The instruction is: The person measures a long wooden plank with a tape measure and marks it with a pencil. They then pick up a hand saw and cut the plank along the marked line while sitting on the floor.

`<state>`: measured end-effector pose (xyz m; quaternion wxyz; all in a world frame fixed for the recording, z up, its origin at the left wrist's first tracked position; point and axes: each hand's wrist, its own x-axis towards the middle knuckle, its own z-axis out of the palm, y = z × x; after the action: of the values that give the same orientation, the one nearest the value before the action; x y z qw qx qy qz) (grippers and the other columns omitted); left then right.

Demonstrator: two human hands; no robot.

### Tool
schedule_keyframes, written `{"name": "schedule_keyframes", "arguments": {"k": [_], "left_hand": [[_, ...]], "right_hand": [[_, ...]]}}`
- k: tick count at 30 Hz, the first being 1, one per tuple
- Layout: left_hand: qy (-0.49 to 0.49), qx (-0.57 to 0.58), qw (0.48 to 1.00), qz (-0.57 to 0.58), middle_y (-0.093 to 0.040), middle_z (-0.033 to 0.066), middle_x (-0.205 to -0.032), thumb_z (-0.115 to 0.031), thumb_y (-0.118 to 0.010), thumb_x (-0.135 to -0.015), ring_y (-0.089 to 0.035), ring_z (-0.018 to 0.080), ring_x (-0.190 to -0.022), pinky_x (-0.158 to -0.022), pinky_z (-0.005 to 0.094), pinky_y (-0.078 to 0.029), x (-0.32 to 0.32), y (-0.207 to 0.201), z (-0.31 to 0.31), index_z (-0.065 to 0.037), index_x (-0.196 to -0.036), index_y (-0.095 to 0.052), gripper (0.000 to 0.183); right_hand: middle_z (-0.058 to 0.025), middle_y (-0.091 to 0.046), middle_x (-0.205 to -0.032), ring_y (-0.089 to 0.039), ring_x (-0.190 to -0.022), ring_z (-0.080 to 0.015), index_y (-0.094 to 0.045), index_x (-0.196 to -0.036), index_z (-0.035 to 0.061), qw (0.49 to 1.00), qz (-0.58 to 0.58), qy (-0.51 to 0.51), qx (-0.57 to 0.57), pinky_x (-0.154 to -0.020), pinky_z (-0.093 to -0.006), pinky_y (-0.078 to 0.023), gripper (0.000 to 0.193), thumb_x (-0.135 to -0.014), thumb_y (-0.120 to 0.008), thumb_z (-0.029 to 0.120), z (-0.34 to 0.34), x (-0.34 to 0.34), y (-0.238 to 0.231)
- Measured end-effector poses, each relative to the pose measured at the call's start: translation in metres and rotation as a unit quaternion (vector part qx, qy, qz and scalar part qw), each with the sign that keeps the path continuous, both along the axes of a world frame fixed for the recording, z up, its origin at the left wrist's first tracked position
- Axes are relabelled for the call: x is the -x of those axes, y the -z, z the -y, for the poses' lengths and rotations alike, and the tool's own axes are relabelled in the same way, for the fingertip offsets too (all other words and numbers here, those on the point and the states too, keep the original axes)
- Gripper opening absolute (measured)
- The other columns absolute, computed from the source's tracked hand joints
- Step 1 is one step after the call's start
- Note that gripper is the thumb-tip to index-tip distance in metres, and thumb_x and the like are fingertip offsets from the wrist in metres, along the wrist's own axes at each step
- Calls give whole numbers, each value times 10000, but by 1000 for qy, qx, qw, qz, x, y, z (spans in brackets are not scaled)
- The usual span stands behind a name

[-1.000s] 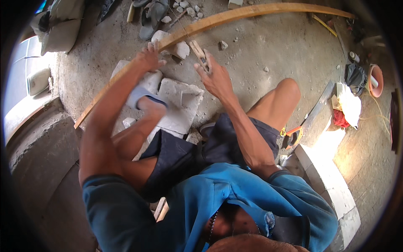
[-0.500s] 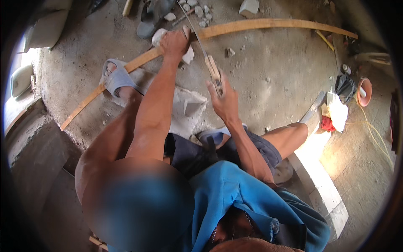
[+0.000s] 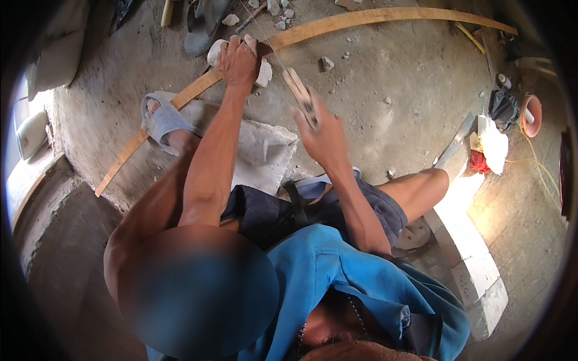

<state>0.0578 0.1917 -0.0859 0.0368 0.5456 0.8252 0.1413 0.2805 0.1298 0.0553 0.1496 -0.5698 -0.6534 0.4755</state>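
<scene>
A long, thin wooden strip (image 3: 361,17) runs across the floor, looking bowed in this view. My left hand (image 3: 239,65) is closed around it near the middle, pressing it by some pale stones. My right hand (image 3: 325,135) grips the wooden handle of a handsaw (image 3: 296,87), slightly blurred. Its narrow blade, seen almost edge-on, crosses the strip just right of my left hand; the depth of any cut cannot be seen. My left foot, in a grey-blue slipper (image 3: 168,123), rests on the strip's left part.
A pale broken slab (image 3: 265,153) lies between my feet. Grey footwear (image 3: 201,30) and broken stones are at the far side. On the right are a flat metal blade (image 3: 456,141), a black bag (image 3: 503,108), an orange container (image 3: 531,117) and a yellow cord. White blocks (image 3: 472,271) line the lower right.
The view has shifted a little, and the strip appears higher on the right. My right hand and the saw have moved slightly against the strip. Both hands keep their holds.
</scene>
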Motion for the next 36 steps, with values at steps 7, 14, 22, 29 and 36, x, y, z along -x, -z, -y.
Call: {"name": "schedule_keyframes", "arguments": {"k": [7, 14, 22, 29, 36], "left_hand": [[-62, -16, 998, 15, -683, 145, -983, -347, -440, -1023, -627, 374, -967, -850, 500, -490, -5, -8, -9, -26, -873, -687, 432], [-80, -29, 996, -7, -698, 113, -943, -323, -493, -1000, -634, 339, -929, -839, 473, -498, -4, -8, -3, -36, -817, -710, 404], [-81, -60, 994, -47, -713, 110, -904, -320, -537, -974, -662, 345, -876, -791, 463, -521, -3, 2, 2, -60, -815, -735, 364], [-86, -128, 987, -38, -708, 127, -839, -287, -550, -951, -658, 351, -844, -754, 474, -520, -3, 1, -4, -30, -736, -730, 380], [-82, -98, 991, -44, -708, 124, -821, -282, -571, -940, -668, 344, -797, -698, 468, -533, -2, 1, -13, -29, -686, -698, 380]], "right_hand": [[-254, -708, -1090, -727, -965, -378, -458, -1466, 29, 999, 8, 25, 30, -792, -387, -568, 573, -965, -687, 186, 89, -59, -58], [-273, -713, -1043, -757, -863, -360, -457, -1450, -18, 993, 50, 2, 109, -696, -383, -576, 602, -952, -717, 199, 33, -10, -8], [-252, -721, -991, -749, -783, -353, -399, -1494, -12, 1000, -4, -5, 21, -690, -380, -570, 629, -977, -675, 216, 50, -28, -9], [-251, -697, -1188, -754, -934, -339, -421, -1484, -10, 992, 50, 0, 116, -744, -381, -597, 621, -952, -692, 158, 110, -88, -77], [-280, -697, -1091, -725, -854, -399, -427, -1485, 23, 997, 0, 3, 79, -725, -445, -552, 609, -976, -667, 257, 5, 2, 16]]}}
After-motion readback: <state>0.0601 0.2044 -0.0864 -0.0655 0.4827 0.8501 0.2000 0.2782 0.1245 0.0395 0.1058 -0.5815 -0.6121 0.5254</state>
